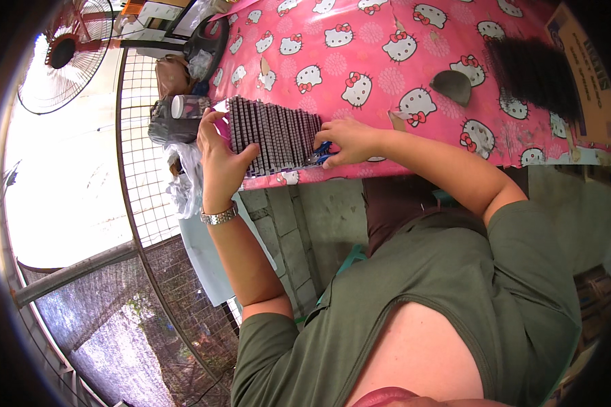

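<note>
A ridged grey rack of many thin upright strips (275, 133) lies at the near left edge of a table covered in pink cartoon-cat cloth (360, 61). My left hand (218, 159), a metal watch on its wrist, grips the rack's left end with the thumb over the top. My right hand (346, 140) pinches a small blue tool (322, 153) against the rack's right end.
A dark grey wedge-shaped piece (453, 85) and a bundle of black hair-like fibres (533, 68) lie farther right on the cloth. A wire mesh fence (139, 163) stands left of the table, with bags and a cylinder (176, 112) by it. A fan (64, 54) is at upper left.
</note>
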Demonstrator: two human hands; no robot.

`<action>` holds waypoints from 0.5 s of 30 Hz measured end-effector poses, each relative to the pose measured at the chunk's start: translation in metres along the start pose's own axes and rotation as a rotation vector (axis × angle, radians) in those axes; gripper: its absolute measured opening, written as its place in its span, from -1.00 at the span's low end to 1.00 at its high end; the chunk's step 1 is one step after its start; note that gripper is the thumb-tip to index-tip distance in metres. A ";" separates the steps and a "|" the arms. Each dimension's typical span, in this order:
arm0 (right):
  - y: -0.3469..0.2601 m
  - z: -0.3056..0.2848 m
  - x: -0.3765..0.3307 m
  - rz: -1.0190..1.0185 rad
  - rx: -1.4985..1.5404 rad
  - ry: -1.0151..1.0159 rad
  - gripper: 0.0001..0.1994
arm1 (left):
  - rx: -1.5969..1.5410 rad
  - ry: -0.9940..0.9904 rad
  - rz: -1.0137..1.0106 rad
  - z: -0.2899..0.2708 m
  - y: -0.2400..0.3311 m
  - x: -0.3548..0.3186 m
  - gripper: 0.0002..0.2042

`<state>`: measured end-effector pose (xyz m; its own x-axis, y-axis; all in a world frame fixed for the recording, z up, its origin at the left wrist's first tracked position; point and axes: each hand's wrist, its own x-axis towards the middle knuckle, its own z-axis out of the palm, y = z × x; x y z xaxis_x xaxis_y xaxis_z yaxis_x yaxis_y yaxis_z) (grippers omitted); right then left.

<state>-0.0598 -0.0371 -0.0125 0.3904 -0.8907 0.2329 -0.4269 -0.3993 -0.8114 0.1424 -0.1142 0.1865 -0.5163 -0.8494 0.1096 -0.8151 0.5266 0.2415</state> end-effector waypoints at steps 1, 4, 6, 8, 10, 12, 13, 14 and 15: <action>0.000 0.000 0.003 0.048 0.021 -0.045 -0.60 | 0.003 -0.003 0.003 0.000 0.000 0.000 -0.26; -0.015 -0.019 0.017 0.402 0.315 -0.378 -0.60 | 0.004 -0.011 -0.023 0.000 0.002 0.000 -0.25; -0.020 -0.024 0.018 0.491 0.362 -0.450 -0.60 | 0.015 -0.001 -0.014 0.001 -0.001 -0.001 -0.25; -0.016 -0.016 0.011 0.365 0.180 -0.312 -0.58 | 0.018 -0.003 -0.018 0.001 0.000 -0.001 -0.25; -0.003 -0.008 0.001 0.173 0.083 -0.134 -0.57 | 0.012 -0.017 -0.035 -0.002 0.004 0.001 -0.26; 0.000 -0.004 -0.006 0.050 0.000 -0.022 -0.56 | 0.006 -0.006 0.002 0.000 0.002 0.001 -0.25; 0.000 0.001 -0.005 0.018 -0.032 0.004 -0.55 | 0.013 0.004 0.021 -0.001 -0.003 0.001 -0.24; 0.000 0.003 -0.005 -0.004 -0.070 0.024 -0.55 | 0.007 0.011 0.042 0.002 -0.006 0.001 -0.24; -0.002 0.007 0.002 -0.041 -0.103 0.042 -0.55 | 0.034 0.041 0.036 0.000 -0.008 -0.002 -0.24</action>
<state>-0.0527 -0.0364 -0.0145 0.3760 -0.8806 0.2884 -0.4934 -0.4537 -0.7421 0.1499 -0.1173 0.1842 -0.5350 -0.8301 0.1573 -0.8048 0.5574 0.2039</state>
